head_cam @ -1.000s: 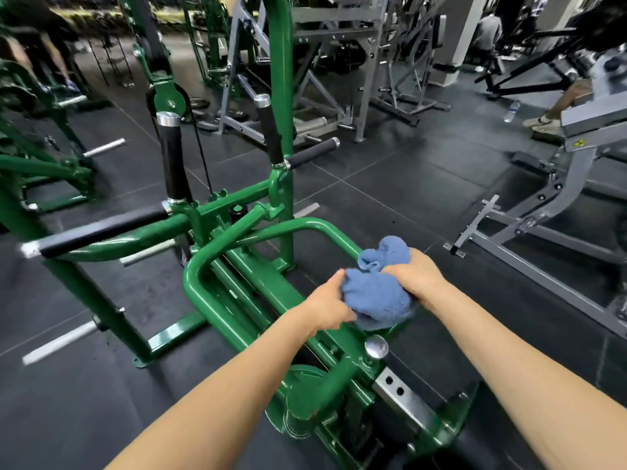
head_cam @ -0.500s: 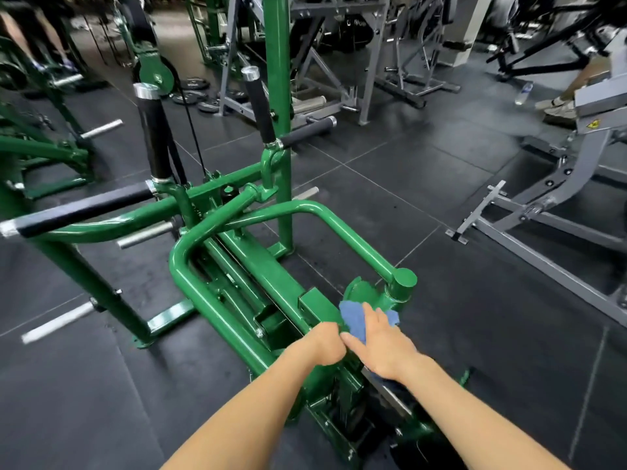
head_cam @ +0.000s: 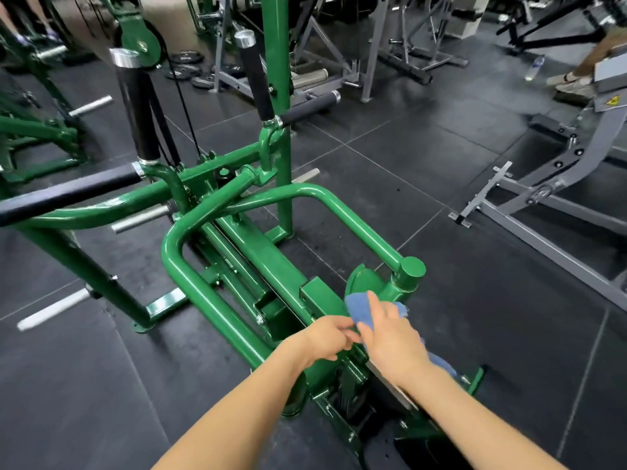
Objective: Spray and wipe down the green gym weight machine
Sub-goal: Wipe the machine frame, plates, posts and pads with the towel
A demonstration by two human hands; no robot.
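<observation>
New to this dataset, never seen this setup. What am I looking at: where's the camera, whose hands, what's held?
There is no robot here. One wide-angle camera sits on a person's head and looks down at their bare arms. Below them is a green weight machine on a black rubber gym floor. The right hand presses a blue cloth flat on the frame, fingers extended. The left hand is beside it with fingers curled at the cloth's edge; whether it pinches the cloth is unclear. A grey machine stands at right. No spray bottle shows.
</observation>
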